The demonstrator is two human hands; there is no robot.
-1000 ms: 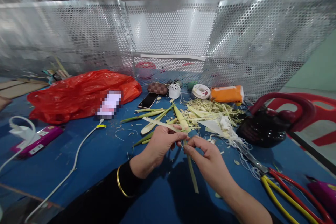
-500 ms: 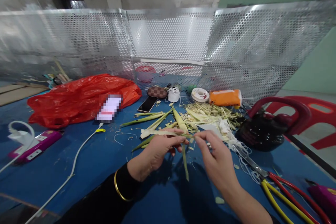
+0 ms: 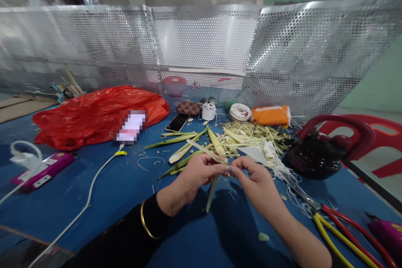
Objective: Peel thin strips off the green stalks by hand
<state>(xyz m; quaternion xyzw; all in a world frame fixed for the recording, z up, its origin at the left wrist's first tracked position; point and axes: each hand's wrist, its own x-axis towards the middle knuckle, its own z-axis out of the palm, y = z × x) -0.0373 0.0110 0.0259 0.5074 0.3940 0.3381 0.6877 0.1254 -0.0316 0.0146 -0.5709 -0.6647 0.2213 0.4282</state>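
Over the blue table (image 3: 125,205), my left hand (image 3: 194,176) is closed around pale green leaf strips. One leaf strip (image 3: 205,150) sticks up to the left above the fingers, and another strip end (image 3: 211,196) hangs below them. My right hand (image 3: 260,182) pinches at the same spot, thumb and forefinger touching the left fingertips; the bit between them is mostly hidden. Just beyond the hands lie a pale pointed leaf sheath (image 3: 216,142), a cut leaf piece (image 3: 177,154) and a green leaf (image 3: 169,140).
A heap of shredded leaf (image 3: 251,132) lies behind my right hand. Red-and-yellow-handled shears (image 3: 323,211) and a dark lidded pot (image 3: 314,155) stand right. A red plastic bag (image 3: 88,117), phone (image 3: 132,127), white cable (image 3: 91,192) and power strip (image 3: 47,171) lie left.
My hands have come together, with the fingertips now touching. The hanging strip end has swung left, and the upper strip now points up more steeply.
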